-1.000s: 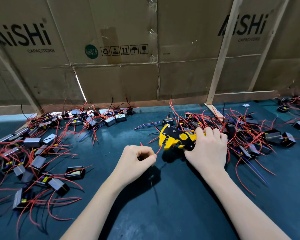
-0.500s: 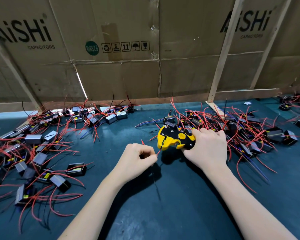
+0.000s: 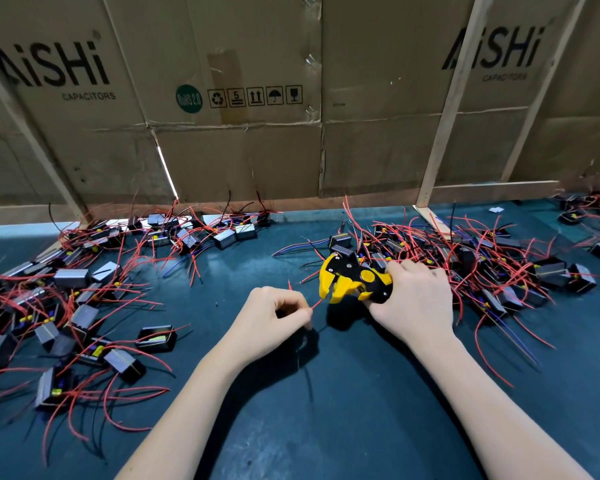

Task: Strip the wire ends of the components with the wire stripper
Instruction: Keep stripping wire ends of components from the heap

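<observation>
One yellow-and-black wire stripper point(image 3: 352, 280) bites a red wire point(image 3: 316, 303).

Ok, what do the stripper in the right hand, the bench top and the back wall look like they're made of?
Wire stripper: yellow and black moulded plastic by its matte, blocky look; any metal blades are too small to tell. Bench top: dark teal mat, probably rubber or vinyl, with a dull sheen and scuffs. Back wall: flattened brown cardboard cartons, creased and printed, braced by pale wooden battens.
</observation>
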